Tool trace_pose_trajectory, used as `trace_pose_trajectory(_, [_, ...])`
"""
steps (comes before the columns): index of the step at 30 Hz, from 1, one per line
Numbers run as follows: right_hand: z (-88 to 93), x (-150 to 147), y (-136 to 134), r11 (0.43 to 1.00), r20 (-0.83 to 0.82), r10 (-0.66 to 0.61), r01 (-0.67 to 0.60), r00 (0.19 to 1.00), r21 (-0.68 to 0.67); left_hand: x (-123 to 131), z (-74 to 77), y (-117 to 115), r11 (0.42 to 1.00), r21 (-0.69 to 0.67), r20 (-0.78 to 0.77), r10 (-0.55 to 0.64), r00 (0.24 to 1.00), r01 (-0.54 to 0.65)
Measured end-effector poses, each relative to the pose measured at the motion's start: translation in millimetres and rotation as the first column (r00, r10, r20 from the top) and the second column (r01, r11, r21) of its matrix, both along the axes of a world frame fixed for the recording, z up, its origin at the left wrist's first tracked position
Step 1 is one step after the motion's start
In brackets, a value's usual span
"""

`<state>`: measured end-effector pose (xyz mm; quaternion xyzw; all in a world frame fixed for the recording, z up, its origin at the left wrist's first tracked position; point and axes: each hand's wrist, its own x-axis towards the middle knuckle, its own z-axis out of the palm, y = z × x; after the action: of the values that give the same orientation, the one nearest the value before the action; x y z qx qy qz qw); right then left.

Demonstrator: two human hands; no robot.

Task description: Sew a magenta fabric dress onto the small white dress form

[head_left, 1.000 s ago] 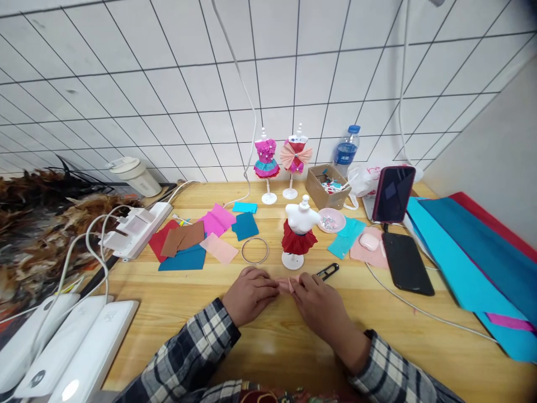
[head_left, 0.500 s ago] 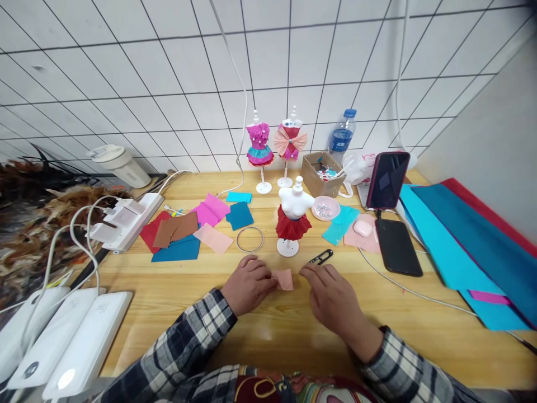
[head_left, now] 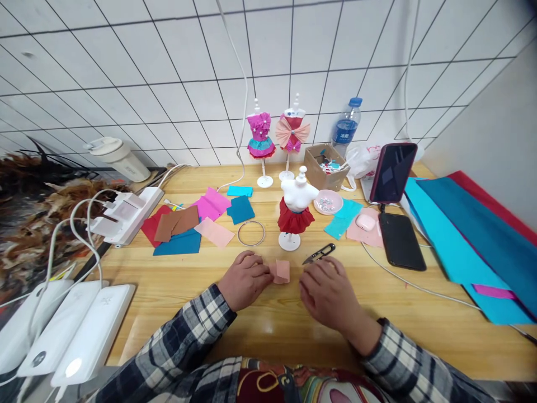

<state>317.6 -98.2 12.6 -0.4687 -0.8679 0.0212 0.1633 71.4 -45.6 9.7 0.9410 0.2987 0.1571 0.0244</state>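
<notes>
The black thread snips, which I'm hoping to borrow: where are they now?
In the head view, the black thread snips lie right of centre, just beyond the right hand and right of the front red-skirted white mannequin.

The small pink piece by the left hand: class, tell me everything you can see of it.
The small pink piece is roughly square and thin; whether cloth or paper is unclear. A line down it suggests a fold or overlap. It lies on the wooden table in front of the nearest mannequin. The left hand touches its left edge; the right hand is apart from it.
</notes>
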Motion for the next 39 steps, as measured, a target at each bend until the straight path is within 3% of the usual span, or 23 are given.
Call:
trace_pose_trajectory(3, [-1.4, -15, 0, 0.946, 0.025, 0.318, -0.319, 0.948, 0.056, 0, -1.4, 1, 1.000, 0.008, 0.029, -0.026, 0.999, 0.026])
trace_pose_trajectory(5, [-3.3, -20, 2, 0.923, 0.059, 0.380, -0.382, 0.923, 0.031, -2, -2.1, 1, 0.999, 0.016, 0.038, -0.038, 0.999, 0.037])
trace_pose_trajectory(12, [-2.2, 4, 10, 0.982, 0.113, 0.185, -0.178, 0.976, -0.070, -9, -0.9, -3, 1.000, 0.020, 0.018, 0.008, 1.000, -0.008])
trace_pose_trajectory(16, [4.7, 4, 8, 0.994, 0.067, 0.095, -0.091, 0.993, -0.063, -8, -0.2, -3, 1.000, -0.016, -0.019, 0.007, 1.000, -0.008])
trace_pose_trajectory(18, [6.3, -4, 6, 0.992, 0.024, 0.124, -0.123, 0.992, -0.039, -7, -0.2, -2, 0.999, -0.033, -0.023, 0.004, 1.000, -0.005])
trace_pose_trajectory(22, [3.2, -15, 5, 0.946, 0.016, 0.320, -0.319, 0.947, -0.055, -6, -1.2, -1, 0.999, -0.043, 0.020, -0.003, 1.000, 0.004])
trace_pose_trajectory(30, [-5.4, 4, 13, 0.965, 0.014, 0.167, -0.160, 0.986, -0.209, -2, -1.4, 0, 0.997, -0.067, 0.001, 0.029, 1.000, -0.029])
trace_pose_trajectory(39, [-6.6, -3, 26, 0.978, 0.044, 0.058, -0.048, 0.997, -0.205, 2, 1.4, -1, 0.965, -0.229, -0.002, 0.128, 0.992, -0.125])
